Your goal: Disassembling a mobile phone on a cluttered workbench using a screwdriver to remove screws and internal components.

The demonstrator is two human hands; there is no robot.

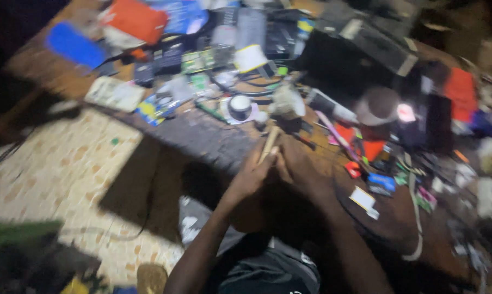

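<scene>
both hands, left hand (250,173) and right hand (296,166), clasp pale stick (269,143), possibly wooden; blurred.

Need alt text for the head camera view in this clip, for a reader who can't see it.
Blurred view down at a person's left hand and right hand held together around a pale stick-like tool, at the edge of a dim wooden workbench crowded with small electronic parts, cables and a blue flat case.

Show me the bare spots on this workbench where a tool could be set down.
Bare wood shows on the workbench at its near edge, between the white round part and the left hand. A smaller patch lies around the white card, right of the right hand. Everywhere farther back is crowded with clutter.
</scene>
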